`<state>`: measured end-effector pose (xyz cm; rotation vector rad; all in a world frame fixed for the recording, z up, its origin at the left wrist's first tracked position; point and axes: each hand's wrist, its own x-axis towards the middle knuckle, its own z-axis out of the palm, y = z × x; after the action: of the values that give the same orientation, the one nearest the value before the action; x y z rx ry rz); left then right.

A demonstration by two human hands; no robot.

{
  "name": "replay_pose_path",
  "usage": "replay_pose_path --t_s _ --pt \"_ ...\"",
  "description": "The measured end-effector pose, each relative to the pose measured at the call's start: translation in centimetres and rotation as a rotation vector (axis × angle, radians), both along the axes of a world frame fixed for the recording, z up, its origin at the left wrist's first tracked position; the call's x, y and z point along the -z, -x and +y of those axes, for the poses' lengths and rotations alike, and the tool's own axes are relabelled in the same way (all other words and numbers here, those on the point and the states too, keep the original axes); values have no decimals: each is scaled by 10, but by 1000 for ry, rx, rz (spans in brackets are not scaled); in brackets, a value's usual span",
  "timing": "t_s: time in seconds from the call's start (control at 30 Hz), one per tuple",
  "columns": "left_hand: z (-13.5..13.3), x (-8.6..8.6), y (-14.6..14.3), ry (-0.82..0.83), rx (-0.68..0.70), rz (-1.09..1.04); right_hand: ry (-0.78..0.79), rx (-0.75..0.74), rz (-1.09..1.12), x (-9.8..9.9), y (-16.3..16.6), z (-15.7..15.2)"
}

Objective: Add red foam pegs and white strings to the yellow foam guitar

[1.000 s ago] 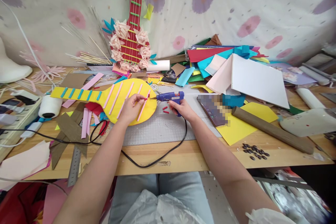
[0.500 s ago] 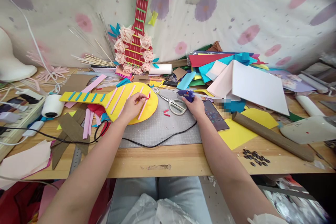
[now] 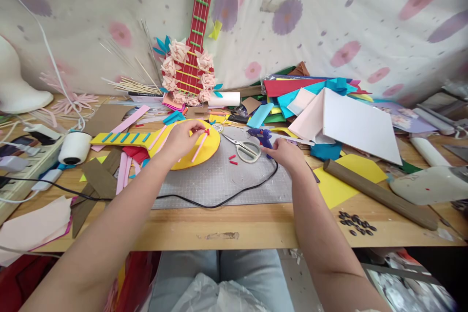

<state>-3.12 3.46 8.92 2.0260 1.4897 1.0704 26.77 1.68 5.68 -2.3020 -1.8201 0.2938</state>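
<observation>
My left hand (image 3: 183, 137) is over the round body of a yellow toy guitar (image 3: 211, 150), thumb and fingertips pinched at a small red piece (image 3: 207, 132). That piece sits by the upper end of a pink strip (image 3: 199, 148). A blue glue gun (image 3: 260, 133) lies on the grey cutting mat (image 3: 219, 190). My right hand (image 3: 287, 155) is at its handle, fingers loosely apart and no longer wrapped round it. Between the hands are scissors (image 3: 248, 151) and two loose red pieces (image 3: 233, 159).
A red toy guitar (image 3: 192, 68) with paper flowers leans on the back curtain. Coloured sheets (image 3: 303, 90) and a white board (image 3: 360, 124) are piled behind right. A black cable (image 3: 204, 204) crosses the mat. Dark oval beads (image 3: 356, 223) and a brown tube (image 3: 380, 195) lie right.
My right hand has let go of the glue gun and drawn back toward me and rightward. My left hand has turned over the yellow guitar, its fingertips still at the red piece.
</observation>
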Motion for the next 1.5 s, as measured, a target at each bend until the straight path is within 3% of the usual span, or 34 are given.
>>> replay_pose_path --t_s 0.13,0.27,0.43,0.5,0.57,0.73,1.03,1.5 --pt "3 26 5 152 -87 -269 -214 59 42 28 -9 21" --pt "0 34 4 235 -144 -323 -215 -3 239 46 -4 37" --pt "-3 32 1 169 -197 -166 -362 67 676 38 16 28" --pt "-4 34 -2 167 -206 -131 -376 -51 964 28 28 17" --pt "-4 36 -5 183 -205 -108 -283 -192 1120 19 42 6" --pt "-8 38 -14 195 -198 -76 -94 -294 1064 17 67 -7" --pt "-12 34 -18 199 -214 -17 -123 -282 844 29 62 1" --pt "-13 35 -18 207 -206 7 -137 -336 841 27 65 0"
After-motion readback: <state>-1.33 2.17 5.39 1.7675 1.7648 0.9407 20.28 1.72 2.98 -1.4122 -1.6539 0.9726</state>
